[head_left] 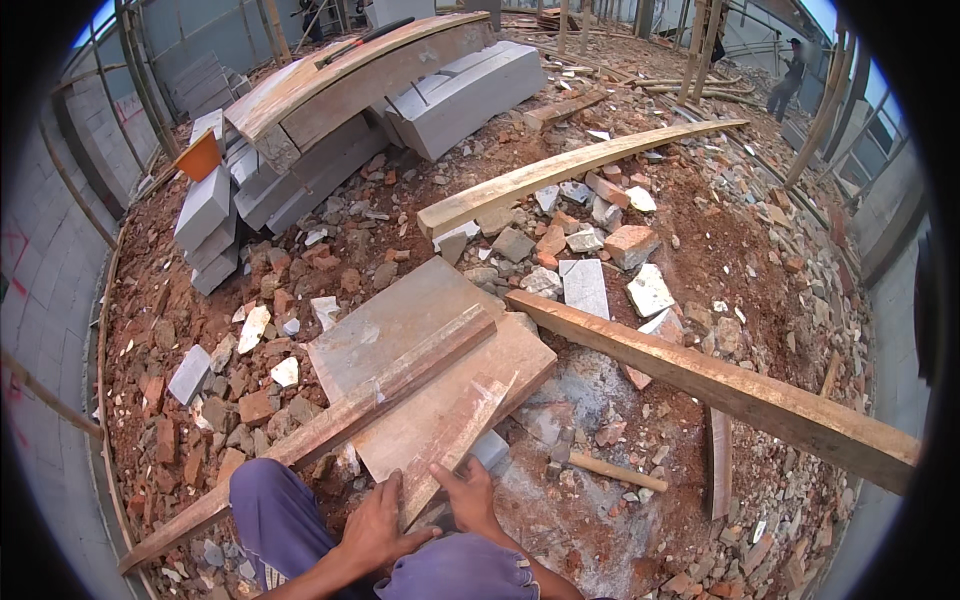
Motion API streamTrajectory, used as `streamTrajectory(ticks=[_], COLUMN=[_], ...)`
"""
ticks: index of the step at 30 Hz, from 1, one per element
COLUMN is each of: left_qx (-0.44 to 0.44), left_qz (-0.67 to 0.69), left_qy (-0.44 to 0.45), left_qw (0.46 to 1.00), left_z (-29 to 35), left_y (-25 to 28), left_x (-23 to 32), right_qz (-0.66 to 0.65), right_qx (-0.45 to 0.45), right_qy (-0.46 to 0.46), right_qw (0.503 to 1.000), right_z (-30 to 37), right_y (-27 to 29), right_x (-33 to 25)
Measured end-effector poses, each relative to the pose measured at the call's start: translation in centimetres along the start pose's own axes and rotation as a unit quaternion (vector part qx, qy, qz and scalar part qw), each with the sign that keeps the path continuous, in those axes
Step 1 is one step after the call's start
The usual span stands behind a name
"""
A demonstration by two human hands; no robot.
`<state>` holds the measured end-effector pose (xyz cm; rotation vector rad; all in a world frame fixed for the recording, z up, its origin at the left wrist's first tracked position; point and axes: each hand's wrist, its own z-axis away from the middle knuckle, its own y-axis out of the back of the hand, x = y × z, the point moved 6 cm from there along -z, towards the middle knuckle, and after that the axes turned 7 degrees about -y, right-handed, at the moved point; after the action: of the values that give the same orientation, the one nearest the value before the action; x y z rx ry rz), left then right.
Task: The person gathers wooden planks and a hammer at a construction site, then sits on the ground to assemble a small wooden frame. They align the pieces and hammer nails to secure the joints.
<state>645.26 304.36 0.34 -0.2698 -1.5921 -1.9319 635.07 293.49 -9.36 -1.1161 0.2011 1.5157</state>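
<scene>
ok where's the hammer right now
In the head view, the hammer lies on the ground right of the hands, between them and the short board.

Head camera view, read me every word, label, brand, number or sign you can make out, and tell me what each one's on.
No text can be read.
Red marks on the grey wall at left: too small or blurred to read.
Wooden strip between left hand and right hand, hammer: no lettering visible.
</scene>
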Motion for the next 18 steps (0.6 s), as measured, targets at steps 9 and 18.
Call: streamTrajectory(ticks=[9, 18], left_qx=[0.104, 0.183], left_qz=[0.015, 0.009], left_qy=[0.001, -0.038], left_qw=[0.994, 0.982], left_z=[-3.5, -17.7], left_y=[0.1, 9.9], left_x=[-1.8, -2.2], right_qz=[-0.038, 0.088], right_qx=[-0.088, 0.004], right_qy=[0.061, 0.062], right_qw=[0.993, 0.994], right_z=[-1.4, 0.0], right_y=[0.3, 5.6], right_x=[-1.7, -0.6])
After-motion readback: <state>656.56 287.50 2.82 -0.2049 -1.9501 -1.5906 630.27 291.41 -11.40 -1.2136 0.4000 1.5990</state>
